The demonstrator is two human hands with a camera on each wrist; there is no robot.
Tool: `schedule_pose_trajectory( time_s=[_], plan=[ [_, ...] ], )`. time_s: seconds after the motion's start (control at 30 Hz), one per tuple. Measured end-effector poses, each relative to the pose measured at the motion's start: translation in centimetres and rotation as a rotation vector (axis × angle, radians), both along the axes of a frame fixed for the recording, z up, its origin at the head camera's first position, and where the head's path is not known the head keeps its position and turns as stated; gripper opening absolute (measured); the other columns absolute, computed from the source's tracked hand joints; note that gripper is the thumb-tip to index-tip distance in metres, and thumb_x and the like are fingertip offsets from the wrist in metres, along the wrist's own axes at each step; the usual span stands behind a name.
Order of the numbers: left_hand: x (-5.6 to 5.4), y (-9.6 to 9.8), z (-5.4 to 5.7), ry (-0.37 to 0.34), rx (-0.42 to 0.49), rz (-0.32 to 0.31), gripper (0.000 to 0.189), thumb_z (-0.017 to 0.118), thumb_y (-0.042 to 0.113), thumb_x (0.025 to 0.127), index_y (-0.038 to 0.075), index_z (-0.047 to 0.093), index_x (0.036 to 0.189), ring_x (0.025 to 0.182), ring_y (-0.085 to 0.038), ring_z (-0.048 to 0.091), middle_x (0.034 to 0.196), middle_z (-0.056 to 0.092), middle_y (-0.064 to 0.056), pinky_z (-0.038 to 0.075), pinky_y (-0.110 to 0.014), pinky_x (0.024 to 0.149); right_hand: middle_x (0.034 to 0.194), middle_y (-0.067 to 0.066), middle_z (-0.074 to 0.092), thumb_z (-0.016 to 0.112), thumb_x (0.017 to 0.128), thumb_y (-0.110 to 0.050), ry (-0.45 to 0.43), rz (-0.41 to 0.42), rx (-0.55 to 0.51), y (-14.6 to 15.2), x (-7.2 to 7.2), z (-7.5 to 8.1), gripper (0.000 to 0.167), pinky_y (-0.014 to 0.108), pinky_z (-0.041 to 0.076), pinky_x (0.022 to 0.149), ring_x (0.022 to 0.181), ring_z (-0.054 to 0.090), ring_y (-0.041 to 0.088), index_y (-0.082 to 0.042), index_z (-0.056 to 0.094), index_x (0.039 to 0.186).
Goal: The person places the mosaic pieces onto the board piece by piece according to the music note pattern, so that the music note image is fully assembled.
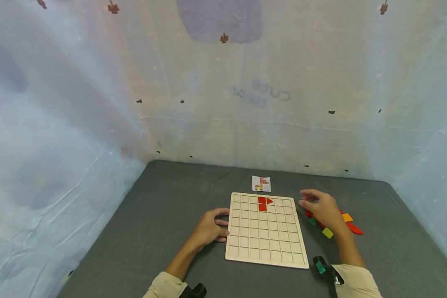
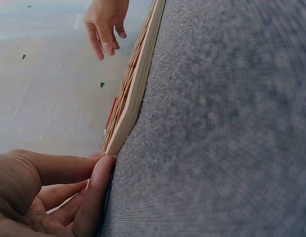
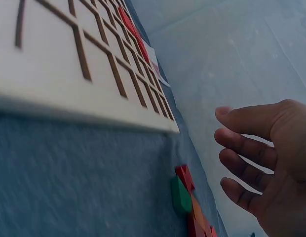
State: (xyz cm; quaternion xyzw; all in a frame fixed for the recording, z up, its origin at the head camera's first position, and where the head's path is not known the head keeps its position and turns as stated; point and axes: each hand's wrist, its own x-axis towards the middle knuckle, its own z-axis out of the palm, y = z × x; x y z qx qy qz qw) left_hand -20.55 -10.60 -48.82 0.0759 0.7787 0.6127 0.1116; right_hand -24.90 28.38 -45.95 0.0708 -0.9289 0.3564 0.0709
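A pale wooden grid board lies flat on the grey table. Two red squares and a red triangle sit together in its far rows. My left hand rests at the board's left edge with its fingertips touching the side; the left wrist view has thumb and forefinger at that edge. Off the board's far right corner hovers my right hand, its fingers loosely bent and nothing between them. Below and beside it lie loose pieces, including a green one, a yellow one and an orange one.
A small printed card with a coloured grid pattern lies just beyond the board. A red leaf-shaped piece is at the right of the loose pieces. A pale patterned sheet hangs behind the table.
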Motion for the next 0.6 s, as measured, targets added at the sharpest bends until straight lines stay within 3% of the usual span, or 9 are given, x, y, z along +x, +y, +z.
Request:
schedule_pose_trajectory(
  time_s=[0.33, 0.47, 0.6],
  plan=[
    [0.1, -0.1, 0.0, 0.009, 0.030, -0.012, 0.072, 0.079, -0.014, 0.082, -0.001, 0.057, 0.149, 0.094, -0.025, 0.075, 0.129, 0.067, -0.023, 0.067, -0.038, 0.063, 0.117, 0.018, 0.073, 0.074, 0.102, -0.019, 0.015, -0.049, 0.021, 2.7, 0.4, -0.4, 0.041, 0.030, 0.054, 0.076, 0.108, 0.067, 0.038, 0.001, 0.067, 0.137],
    [0.0, -0.1, -0.1, 0.005, 0.010, -0.012, 0.070, 0.078, -0.013, 0.083, 0.000, 0.058, 0.149, 0.093, -0.023, 0.075, 0.129, 0.067, -0.022, 0.067, -0.036, 0.064, 0.119, 0.022, 0.073, 0.074, 0.101, -0.018, 0.007, -0.083, 0.026, 3.7, 0.6, -0.6, 0.042, 0.047, 0.058, 0.085, 0.112, 0.066, 0.043, 0.003, 0.066, 0.137],
    [-0.1, 0.0, -0.1, 0.008, -0.004, -0.009, 0.069, 0.077, -0.013, 0.084, 0.001, 0.058, 0.149, 0.093, -0.022, 0.075, 0.128, 0.068, -0.021, 0.067, -0.036, 0.064, 0.128, 0.028, 0.068, 0.073, 0.102, -0.020, -0.037, -0.113, 0.023, 4.9, 0.8, -0.8, 0.046, 0.067, 0.052, 0.096, 0.118, 0.061, 0.049, 0.004, 0.062, 0.141]
  ],
)
